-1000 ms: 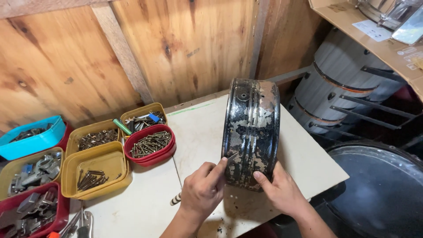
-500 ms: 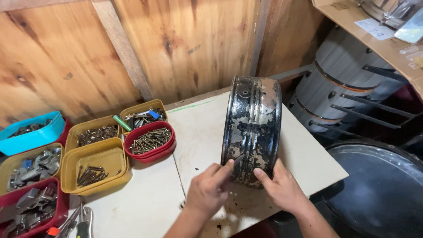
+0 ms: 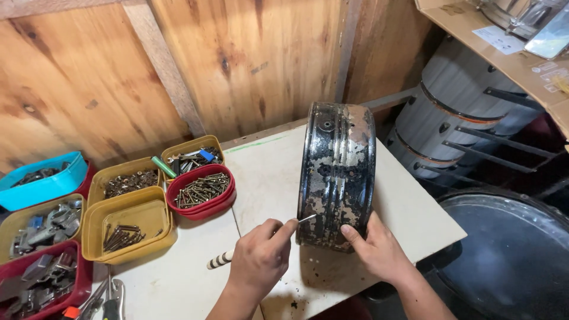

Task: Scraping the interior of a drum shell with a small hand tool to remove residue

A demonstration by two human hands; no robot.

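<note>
A worn black metal drum shell (image 3: 336, 172) with peeling paint stands on its edge on the white tabletop (image 3: 269, 172). My right hand (image 3: 374, 250) presses against its lower right side and steadies it. My left hand (image 3: 259, 259) holds a thin tool (image 3: 220, 259) with a striped handle; its metal tip (image 3: 307, 218) touches the shell's lower left rim.
Left of the shell sit a red tub of screws (image 3: 201, 191), yellow tubs (image 3: 127, 222) of hardware, a blue tub (image 3: 42, 181) and a dark red tub (image 3: 35, 284). Pliers (image 3: 112, 296) lie near the front. Grey drum shells (image 3: 456, 118) and a dark drumhead (image 3: 510, 255) stand right. Wood wall behind.
The view has shifted slightly. My left hand has drawn back a little from the shell, so the tool's metal tip now shows against the rim. My right hand stays on the shell.
</note>
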